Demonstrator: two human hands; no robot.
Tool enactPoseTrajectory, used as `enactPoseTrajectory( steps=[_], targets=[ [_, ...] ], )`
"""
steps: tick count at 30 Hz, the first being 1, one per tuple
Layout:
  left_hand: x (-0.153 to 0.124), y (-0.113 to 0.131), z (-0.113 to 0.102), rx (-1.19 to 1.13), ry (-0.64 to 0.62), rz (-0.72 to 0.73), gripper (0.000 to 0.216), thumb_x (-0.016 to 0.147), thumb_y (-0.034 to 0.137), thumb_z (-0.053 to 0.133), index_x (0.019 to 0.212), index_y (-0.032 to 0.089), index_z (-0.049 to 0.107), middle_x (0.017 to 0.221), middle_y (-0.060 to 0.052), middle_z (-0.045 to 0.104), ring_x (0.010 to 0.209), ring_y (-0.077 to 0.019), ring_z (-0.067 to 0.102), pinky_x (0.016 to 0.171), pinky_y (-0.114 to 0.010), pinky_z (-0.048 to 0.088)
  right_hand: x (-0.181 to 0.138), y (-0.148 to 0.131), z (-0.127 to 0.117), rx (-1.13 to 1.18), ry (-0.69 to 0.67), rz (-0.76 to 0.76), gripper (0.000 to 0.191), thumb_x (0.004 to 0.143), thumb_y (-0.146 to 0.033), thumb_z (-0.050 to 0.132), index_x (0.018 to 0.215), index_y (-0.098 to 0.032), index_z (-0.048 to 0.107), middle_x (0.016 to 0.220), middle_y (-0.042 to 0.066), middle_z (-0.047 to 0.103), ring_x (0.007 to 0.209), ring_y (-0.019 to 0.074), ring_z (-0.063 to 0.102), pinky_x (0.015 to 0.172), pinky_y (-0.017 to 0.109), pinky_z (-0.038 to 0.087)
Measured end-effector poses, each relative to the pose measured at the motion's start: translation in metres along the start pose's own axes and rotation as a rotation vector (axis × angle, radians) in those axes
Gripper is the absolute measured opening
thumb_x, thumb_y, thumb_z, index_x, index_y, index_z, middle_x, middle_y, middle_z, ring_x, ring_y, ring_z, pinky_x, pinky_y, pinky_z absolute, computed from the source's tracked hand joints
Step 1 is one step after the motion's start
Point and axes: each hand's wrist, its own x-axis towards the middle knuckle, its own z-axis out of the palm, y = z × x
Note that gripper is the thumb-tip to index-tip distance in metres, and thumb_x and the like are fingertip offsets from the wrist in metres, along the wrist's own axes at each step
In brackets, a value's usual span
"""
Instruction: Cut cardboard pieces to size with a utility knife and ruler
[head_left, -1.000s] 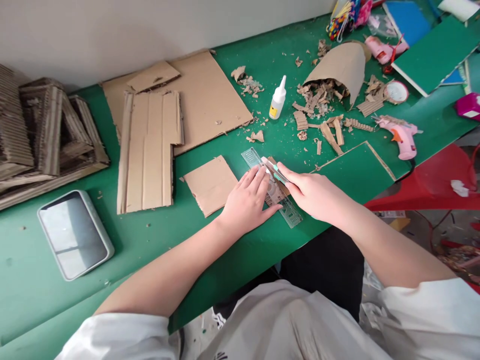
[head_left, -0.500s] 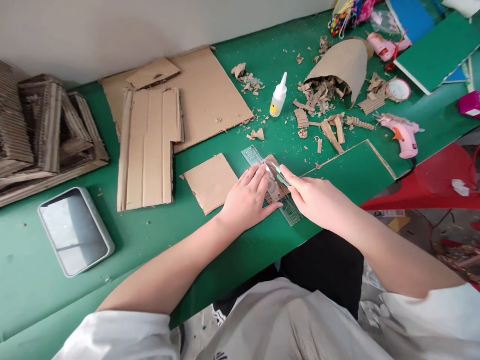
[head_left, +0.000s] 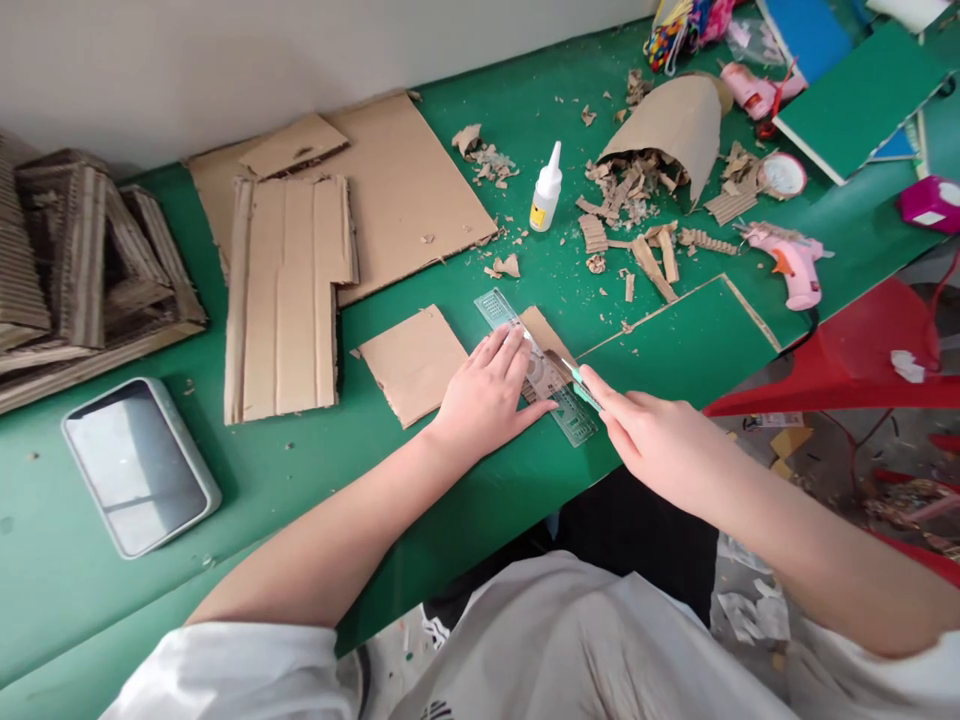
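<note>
My left hand (head_left: 484, 388) lies flat with its fingers stretched out, pressing a clear stencil ruler (head_left: 577, 422) down. Under the ruler is a small piece of cardboard (head_left: 546, 330), partly hidden by the ruler and my fingers. My right hand (head_left: 645, 432) is closed round a mint-green utility knife (head_left: 583, 388). Its blade points up and left, at the ruler's right edge over the cardboard. Just left of my left hand lies a square of cardboard (head_left: 411, 362).
Larger cardboard sheets (head_left: 420, 190) and a phone (head_left: 142, 465) lie to the left. Behind the ruler stands a glue bottle (head_left: 546, 190). Cardboard scraps (head_left: 630, 190), a pink glue gun (head_left: 795, 262) and a green board (head_left: 862, 100) are at the right. A red chair (head_left: 840, 350) adjoins the table edge.
My right hand has drawn the knife down and to the right along the ruler's edge, baring more of the cardboard. My left hand keeps its place on the ruler. The view has shifted slightly.
</note>
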Motion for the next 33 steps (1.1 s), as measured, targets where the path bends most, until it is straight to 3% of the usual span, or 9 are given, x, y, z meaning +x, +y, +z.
enactPoseTrajectory(
  steps=[5,10,16,19,21,23,26,29,33],
  targets=[
    [0.0,-0.001,0.001,0.007,-0.003,0.009,0.077,0.082,0.06,0.053,0.13,0.001,0.044,0.137,-0.024,0.046,0.133,-0.0346,0.037,0.108,-0.048,0.037,-0.029,0.006,0.013,-0.012,0.07,-0.003,0.054,0.09,-0.021,0.034,0.144,-0.019,0.032,0.072,0.003,0.064,0.05,0.0159,0.057,0.045,0.028,0.025],
    [-0.001,-0.002,0.001,0.03,0.011,0.017,0.077,0.082,0.06,0.052,0.13,0.0,0.045,0.137,-0.023,0.046,0.132,-0.0347,0.038,0.108,-0.047,0.037,-0.047,0.02,0.013,-0.012,0.204,-0.005,0.05,0.093,-0.028,0.034,0.142,-0.03,0.034,0.069,-0.001,0.057,0.047,0.0132,0.051,0.044,0.027,0.025],
    [-0.015,0.009,-0.008,0.117,0.031,0.029,0.07,0.084,0.058,0.05,0.125,0.002,0.052,0.132,-0.024,0.051,0.125,-0.036,0.047,0.106,-0.051,0.038,0.005,0.04,0.013,-0.155,0.363,0.226,0.05,0.095,-0.036,0.027,0.145,-0.029,0.028,0.084,0.006,0.058,0.052,0.0136,0.049,0.043,0.028,0.023],
    [-0.024,0.019,-0.013,0.166,-0.004,0.039,0.068,0.083,0.058,0.051,0.126,0.004,0.052,0.131,-0.023,0.053,0.121,-0.0362,0.05,0.103,-0.051,0.04,0.039,0.043,0.021,-0.179,0.369,0.21,0.049,0.095,-0.034,0.029,0.144,-0.031,0.031,0.093,0.01,0.058,0.064,0.0178,0.054,0.048,0.028,0.032],
    [-0.027,0.025,-0.016,0.202,-0.04,0.035,0.067,0.083,0.056,0.052,0.127,0.006,0.051,0.132,-0.022,0.051,0.12,-0.0364,0.05,0.099,-0.049,0.043,0.051,0.039,0.025,-0.173,0.428,0.148,0.047,0.094,-0.031,0.032,0.141,-0.028,0.038,0.105,0.013,0.058,0.083,0.0241,0.055,0.061,0.033,0.041],
    [-0.029,0.029,-0.018,0.241,-0.067,0.03,0.065,0.084,0.055,0.052,0.127,0.006,0.052,0.133,-0.021,0.051,0.118,-0.0362,0.051,0.093,-0.047,0.047,0.054,0.03,0.029,-0.12,0.499,0.083,0.043,0.093,-0.03,0.036,0.134,-0.021,0.05,0.112,0.014,0.058,0.096,0.0277,0.052,0.075,0.039,0.043],
    [-0.03,0.032,-0.019,0.29,-0.074,0.039,0.064,0.085,0.056,0.049,0.126,0.007,0.052,0.131,-0.02,0.053,0.112,-0.0351,0.053,0.083,-0.044,0.051,0.049,0.011,0.033,0.042,0.502,-0.012,0.037,0.093,-0.031,0.039,0.116,-0.015,0.064,0.101,0.013,0.063,0.093,0.0254,0.051,0.082,0.038,0.044],
    [-0.03,0.032,-0.018,0.309,-0.055,0.06,0.064,0.084,0.056,0.05,0.125,0.006,0.052,0.125,-0.02,0.056,0.105,-0.0339,0.055,0.078,-0.042,0.052,0.046,-0.003,0.036,0.226,0.43,-0.063,0.036,0.093,-0.033,0.039,0.107,-0.014,0.066,0.093,0.012,0.064,0.09,0.023,0.054,0.084,0.035,0.045],
    [-0.029,0.033,-0.018,0.286,-0.073,0.087,0.062,0.084,0.053,0.053,0.126,0.008,0.051,0.118,-0.018,0.058,0.097,-0.03,0.057,0.08,-0.039,0.052,0.052,-0.005,0.03,0.527,0.341,0.011,0.023,0.089,-0.032,0.048,0.092,-0.016,0.064,0.09,0.008,0.065,0.09,0.0202,0.059,0.084,0.034,0.046]
  ],
)
